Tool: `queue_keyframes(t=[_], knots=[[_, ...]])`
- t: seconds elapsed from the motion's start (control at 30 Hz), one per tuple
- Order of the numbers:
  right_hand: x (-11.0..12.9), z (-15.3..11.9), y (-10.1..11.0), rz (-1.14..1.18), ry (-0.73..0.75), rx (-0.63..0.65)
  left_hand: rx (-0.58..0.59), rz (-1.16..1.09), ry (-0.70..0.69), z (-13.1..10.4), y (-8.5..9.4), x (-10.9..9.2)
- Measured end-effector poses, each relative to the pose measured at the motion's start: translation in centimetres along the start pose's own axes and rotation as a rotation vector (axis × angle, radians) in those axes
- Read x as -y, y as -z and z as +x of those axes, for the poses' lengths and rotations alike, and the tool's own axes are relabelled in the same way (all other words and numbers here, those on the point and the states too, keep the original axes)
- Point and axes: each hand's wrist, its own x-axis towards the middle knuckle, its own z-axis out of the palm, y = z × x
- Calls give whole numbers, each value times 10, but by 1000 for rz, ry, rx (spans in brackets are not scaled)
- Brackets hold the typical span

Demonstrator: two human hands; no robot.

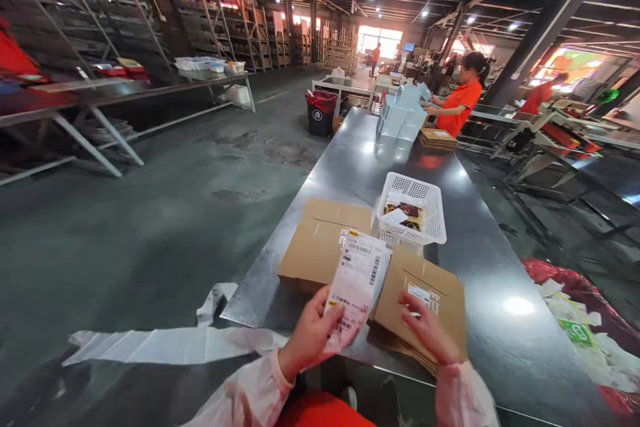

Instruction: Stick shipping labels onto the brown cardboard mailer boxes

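My left hand (317,327) is closed around a small stack of printed shipping labels (357,273), the thumb lying on their face. My right hand (427,327) hovers over the right stack of flat cardboard cartons (447,293), its fingers slightly bent and apart with nothing visible between them. Close to those fingertips, a white label (419,291) lies on the top carton. Another stack of flat cartons (310,247) stands to the left, partly covered by the held labels. Beyond both stacks, a white perforated basket (437,213) contains small packaged items and a white slip.
The stacks stand on a long metal table (505,347). A strip of white paper (165,345) trails at its left front edge. At right is a red-lined bin (555,273) of discarded paper. A co-worker (457,107) works at the far end beside pale blue boxes (403,113).
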Motion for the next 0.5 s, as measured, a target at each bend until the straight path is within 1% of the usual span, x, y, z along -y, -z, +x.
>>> queue_keyframes(t=[0.03, 0.07, 0.1, 0.13, 0.17, 0.2, 0.27, 0.3, 0.4, 0.43, 0.5], knots=[[9, -8, -27, 61, 49, 136, 35, 42, -4, -2, 0, 5], [16, -15, -52, 173, 107, 233, 57, 104, -11, -3, 2, 8], [22, -23, -75, 246, 138, 260, 58, 173, -29, -2, 5, 9], [26, -30, -93, 292, 162, 295, 32, 237, -59, 1, 9, 8], [30, -35, -107, 300, 173, 329, -12, 282, -95, 4, 13, 4], [32, -39, -116, 272, 176, 380, -69, 311, -130, 7, 18, 0], [39, -36, -123, 216, 195, 497, -176, 359, -178, 13, 27, -10], [44, -32, -123, 208, 209, 507, -206, 391, -187, 15, 30, -13], [64, -9, -120, 148, 274, 398, -239, 461, -212, 16, 37, -15], [70, -2, -121, 106, 299, 385, -252, 471, -226, 17, 38, -12], [80, 7, -124, 25, 343, 413, -322, 531, -282, 19, 39, -6]])
